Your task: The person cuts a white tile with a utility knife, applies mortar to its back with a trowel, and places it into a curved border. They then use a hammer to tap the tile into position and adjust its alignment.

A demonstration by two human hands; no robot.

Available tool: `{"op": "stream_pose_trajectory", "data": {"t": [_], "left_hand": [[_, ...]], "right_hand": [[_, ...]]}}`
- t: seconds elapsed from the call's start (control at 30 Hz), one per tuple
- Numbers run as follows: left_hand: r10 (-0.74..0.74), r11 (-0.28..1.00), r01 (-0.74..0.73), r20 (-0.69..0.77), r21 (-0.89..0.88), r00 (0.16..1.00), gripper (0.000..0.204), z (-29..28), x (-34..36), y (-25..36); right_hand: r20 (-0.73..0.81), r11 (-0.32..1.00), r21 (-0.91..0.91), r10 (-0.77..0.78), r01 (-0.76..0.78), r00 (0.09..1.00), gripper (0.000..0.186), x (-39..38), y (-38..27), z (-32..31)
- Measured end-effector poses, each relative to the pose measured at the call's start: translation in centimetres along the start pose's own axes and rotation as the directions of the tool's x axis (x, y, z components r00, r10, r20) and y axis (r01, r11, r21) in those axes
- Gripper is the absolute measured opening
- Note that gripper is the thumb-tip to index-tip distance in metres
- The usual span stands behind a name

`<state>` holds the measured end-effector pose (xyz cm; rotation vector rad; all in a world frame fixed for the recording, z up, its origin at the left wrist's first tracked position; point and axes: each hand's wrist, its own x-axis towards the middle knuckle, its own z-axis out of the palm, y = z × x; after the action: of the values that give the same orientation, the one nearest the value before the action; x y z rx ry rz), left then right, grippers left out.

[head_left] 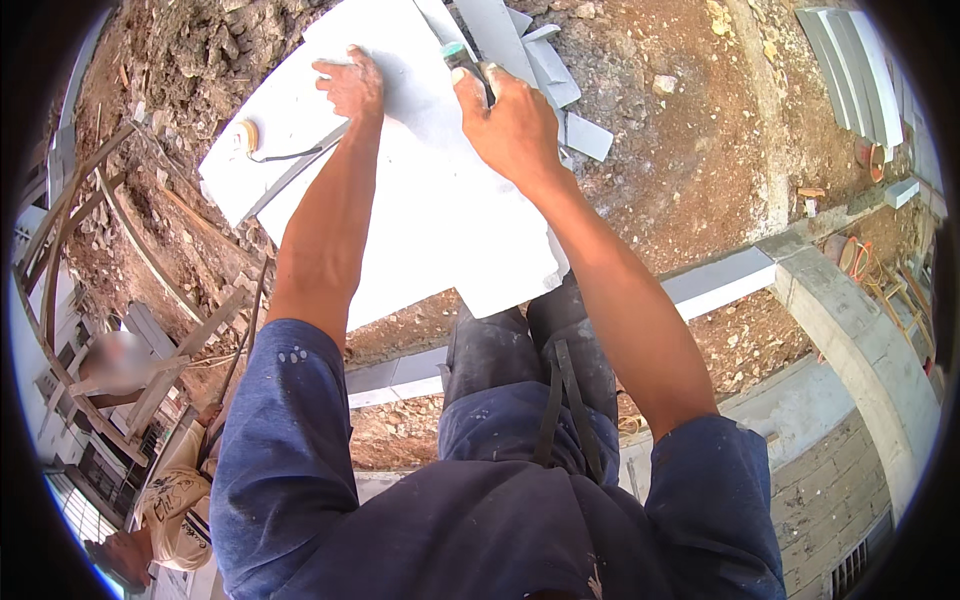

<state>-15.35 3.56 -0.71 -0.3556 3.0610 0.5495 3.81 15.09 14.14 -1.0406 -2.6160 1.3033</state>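
Grips a tool (456, 54) in the right hand (510, 125), with fingers curled tight around it and the thumb close to its teal end. Spreads the left hand (352, 86) over the panel (430, 220), with fingers loosely bent, seemingly resting there, and with nothing visible in grasp. Key relation: panel beneath both hands; tool over its far right part, teal end aimed toward the panel's far side and slightly left; right hand around the tool, left hand well apart across bare white panel. Longest reach of the panel, as far as glare allows: from the far side back to the trousers (490, 350), with a near corner in front of them. On the panel's left part, a round yellowish thing (247, 136) and a dark strip (295, 175), the latter running to the left forearm (335, 225). Past the panel's right edge, grey pieces (588, 136); much farther right, a grey stack (850, 80). Left of the panel, wooden poles (130, 220).

Hard to make out: the panel's surface and some edges, washed white. Hidden by the right hand: most of the tool, hence its kind. Cannot tell any contact between tool and panel.
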Motion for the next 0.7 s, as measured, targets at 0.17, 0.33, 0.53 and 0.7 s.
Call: {"op": "stream_pose_trajectory", "data": {"t": [0.17,0.33,0.53,0.7], "left_hand": [[-0.046,0.988,0.055,-0.065,0.144,0.997,0.072,0.9,-2.1,2.1],[-0.081,0.979,0.086,-0.034,0.187,0.996,0.070,0.0,-2.5,2.5],[-0.094,0.979,0.102,-0.051,0.175,0.994,0.069,0.2,-1.9,2.9],[-0.138,0.975,0.131,0.029,0.178,0.990,0.070,0.2,-2.1,2.6]], "right_hand": [[-0.069,0.996,0.088,0.012,-0.006,0.998,0.042,-1.5,-0.6,1.8],[-0.019,0.995,-0.094,-0.046,0.044,0.999,0.044,-1.7,-2.0,1.4],[0.063,0.995,-0.102,0.017,-0.010,0.998,0.054,0.1,-3.9,1.9],[0.246,0.968,-0.219,0.174,-0.120,0.954,0.051,-6.2,-7.4,-5.2]]}}
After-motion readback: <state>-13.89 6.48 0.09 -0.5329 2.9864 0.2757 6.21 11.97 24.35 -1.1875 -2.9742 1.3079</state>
